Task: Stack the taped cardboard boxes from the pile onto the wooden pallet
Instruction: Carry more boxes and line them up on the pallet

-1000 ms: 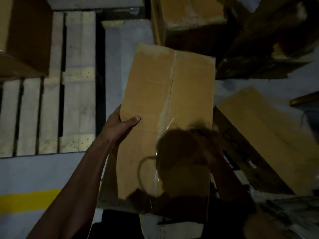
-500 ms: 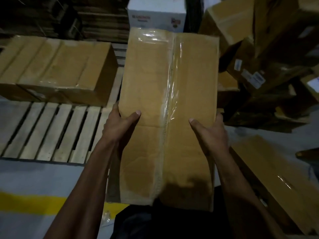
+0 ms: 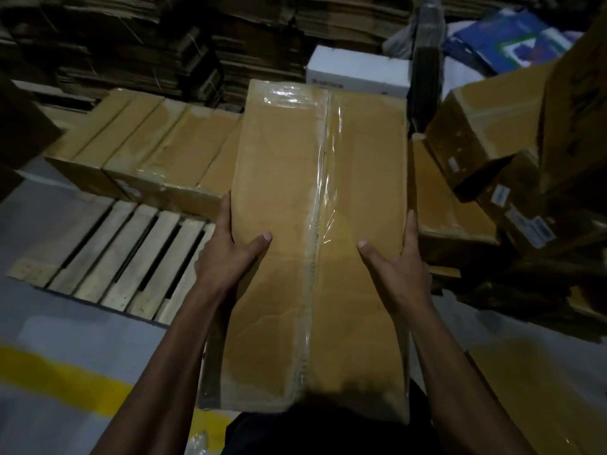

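Left hand [image 3: 226,257] and right hand [image 3: 399,267] are clamping the taped box [image 3: 315,231] by its side edges, mid-frame | pallet [image 3: 108,257] slats lying bare at 9 o'clock, stacked boxes [image 3: 147,149] at 10 | pile [image 3: 492,165] crowding 3 | row showing fuller than before.

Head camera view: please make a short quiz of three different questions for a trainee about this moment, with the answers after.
1. True or false: both hands hold the long taped box, the left hand on its left edge and the right hand on its right edge.
2. Multiple choice: what stands at the far end of the wooden pallet? A) a row of brown boxes B) a blue bucket C) nothing at all
3. Fill the gap: the stripe on the floor near the left arm has the colour ____.

Key: 1 true; 2 A; 3 yellow
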Demonstrator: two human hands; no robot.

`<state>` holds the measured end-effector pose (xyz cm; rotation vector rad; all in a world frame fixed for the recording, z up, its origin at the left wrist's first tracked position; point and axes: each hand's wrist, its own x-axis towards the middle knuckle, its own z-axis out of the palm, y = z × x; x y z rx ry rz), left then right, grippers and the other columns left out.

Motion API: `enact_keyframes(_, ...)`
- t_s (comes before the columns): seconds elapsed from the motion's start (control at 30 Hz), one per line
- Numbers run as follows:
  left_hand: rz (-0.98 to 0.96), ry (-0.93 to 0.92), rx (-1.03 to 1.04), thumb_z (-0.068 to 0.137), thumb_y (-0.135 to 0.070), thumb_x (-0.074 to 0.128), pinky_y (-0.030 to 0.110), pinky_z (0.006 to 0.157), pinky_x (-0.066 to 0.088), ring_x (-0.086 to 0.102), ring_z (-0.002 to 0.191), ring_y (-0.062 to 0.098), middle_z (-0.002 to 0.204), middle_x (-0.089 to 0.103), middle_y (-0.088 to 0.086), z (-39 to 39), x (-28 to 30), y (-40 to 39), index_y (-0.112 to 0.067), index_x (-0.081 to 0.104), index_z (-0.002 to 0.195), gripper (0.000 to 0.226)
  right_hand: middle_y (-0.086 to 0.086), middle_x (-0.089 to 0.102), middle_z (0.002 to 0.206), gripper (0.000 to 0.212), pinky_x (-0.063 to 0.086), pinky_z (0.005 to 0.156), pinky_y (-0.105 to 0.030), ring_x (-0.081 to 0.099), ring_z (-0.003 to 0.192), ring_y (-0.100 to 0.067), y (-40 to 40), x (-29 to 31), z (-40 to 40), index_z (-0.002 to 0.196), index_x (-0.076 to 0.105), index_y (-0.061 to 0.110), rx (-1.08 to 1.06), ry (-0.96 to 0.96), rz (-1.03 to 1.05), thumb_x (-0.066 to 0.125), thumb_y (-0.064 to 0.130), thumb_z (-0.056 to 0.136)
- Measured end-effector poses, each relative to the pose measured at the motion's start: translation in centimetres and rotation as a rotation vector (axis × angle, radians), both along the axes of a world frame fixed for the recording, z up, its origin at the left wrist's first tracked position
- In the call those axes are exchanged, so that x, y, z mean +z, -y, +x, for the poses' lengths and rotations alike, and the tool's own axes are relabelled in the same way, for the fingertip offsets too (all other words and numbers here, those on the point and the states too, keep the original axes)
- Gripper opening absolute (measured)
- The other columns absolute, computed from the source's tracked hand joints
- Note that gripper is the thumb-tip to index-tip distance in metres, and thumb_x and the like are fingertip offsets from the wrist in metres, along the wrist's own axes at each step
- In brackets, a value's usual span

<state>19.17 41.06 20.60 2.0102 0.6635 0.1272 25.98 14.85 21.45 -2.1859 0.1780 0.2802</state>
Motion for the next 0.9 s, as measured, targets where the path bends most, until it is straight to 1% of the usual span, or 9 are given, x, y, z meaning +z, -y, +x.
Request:
enact_keyframes(0.2, 0.018, -0.012, 0.049, 0.064, -0.072, 0.064, 0.053, 0.105, 0.042, 0.049, 0.13, 0.023, 0.15, 0.043, -0.009, 7.7, -0.9, 0.1, -0.057, 0.002, 0.146, 0.104, 0.0, 0.029, 0.16, 0.102, 0.027, 0.112, -0.053, 0.031, 0.142, -0.036, -0.2, -0.9, 9.2, 0.155, -0.003, 0.047, 0.069, -0.035, 0.03, 0.069, 0.059, 0.083)
enact_keyframes(0.3, 0.013, -0.017, 0.082, 0.069, -0.067, 0.066, 0.052, 0.103, 0.044, 0.052, 0.127, 0.021, 0.148, 0.044, -0.01, 12.6, -1.8, 0.5, -0.055, 0.002, 0.148, 0.102, -0.001, 0.035, 0.156, 0.102, 0.031, 0.11, -0.05, 0.038, 0.138, -0.034, -0.2, -1.4, 15.0, 0.155, -0.002, 0.046, 0.11, -0.039, 0.058, 0.069, 0.058, 0.083)
enact_keyframes(0.4, -0.026, -0.007, 0.104, 0.071, -0.063, 0.069, 0.05, 0.105, 0.043, 0.051, 0.127, 0.017, 0.149, 0.043, -0.013, 17.2, -1.9, 0.6, -0.051, 0.006, 0.15, 0.102, -0.003, 0.038, 0.153, 0.102, 0.033, 0.108, -0.048, 0.041, 0.135, -0.035, -0.2, -1.1, 20.3, 0.155, -0.004, 0.045, 0.157, -0.072, 0.045, 0.067, 0.058, 0.084)
enact_keyframes(0.47, -0.031, -0.004, 0.148, 0.067, -0.068, 0.071, 0.051, 0.105, 0.043, 0.052, 0.127, 0.019, 0.146, 0.047, -0.014, 19.8, -1.9, 0.7, -0.057, 0.009, 0.148, 0.102, -0.004, 0.039, 0.152, 0.1, 0.032, 0.107, -0.048, 0.041, 0.134, -0.036, -0.3, -0.6, 23.5, 0.156, -0.004, 0.044, 0.174, -0.075, 0.04, 0.066, 0.057, 0.086)
enact_keyframes(0.57, -0.016, -0.031, 0.174, 0.064, -0.073, 0.07, 0.052, 0.103, 0.044, 0.056, 0.123, 0.023, 0.141, 0.052, -0.014, 23.0, -2.0, 0.2, -0.062, 0.01, 0.145, 0.101, -0.005, 0.041, 0.15, 0.098, 0.035, 0.105, -0.046, 0.044, 0.132, -0.036, -0.8, -0.2, 27.2, 0.156, -0.002, 0.043, 0.185, -0.078, 0.026, 0.065, 0.056, 0.087)
enact_keyframes(0.63, -0.018, -0.04, 0.199, 0.065, -0.072, 0.069, 0.053, 0.103, 0.044, 0.056, 0.122, 0.024, 0.141, 0.052, -0.014, 24.6, -2.2, 0.1, -0.063, 0.01, 0.144, 0.099, -0.007, 0.043, 0.148, 0.098, 0.036, 0.103, -0.047, 0.046, 0.129, -0.036, -1.3, -0.5, 29.2, 0.155, -0.003, 0.047, 0.19, -0.098, 0.022, 0.066, 0.057, 0.086)
enact_keyframes(0.73, -0.026, -0.053, 0.238, 0.066, -0.07, 0.069, 0.051, 0.104, 0.043, 0.055, 0.123, 0.022, 0.141, 0.052, -0.016, 26.6, -2.6, -0.7, -0.063, 0.01, 0.143, 0.097, -0.008, 0.043, 0.148, 0.099, 0.036, 0.103, -0.049, 0.045, 0.129, -0.036, -2.5, -1.1, 31.7, 0.153, -0.004, 0.051, 0.203, -0.11, 0.026, 0.068, 0.057, 0.084)
enact_keyframes(0.9, -0.041, -0.08, 0.287, 0.068, -0.067, 0.068, 0.048, 0.107, 0.043, 0.054, 0.125, 0.019, 0.144, 0.048, -0.018, 29.3, -3.8, -3.0, -0.06, 0.009, 0.144, 0.097, -0.008, 0.043, 0.147, 0.097, 0.036, 0.104, -0.051, 0.046, 0.127, -0.037, -5.8, -2.0, 35.0, 0.154, -0.002, 0.047, 0.241, -0.115, -0.005, 0.067, 0.055, 0.086)
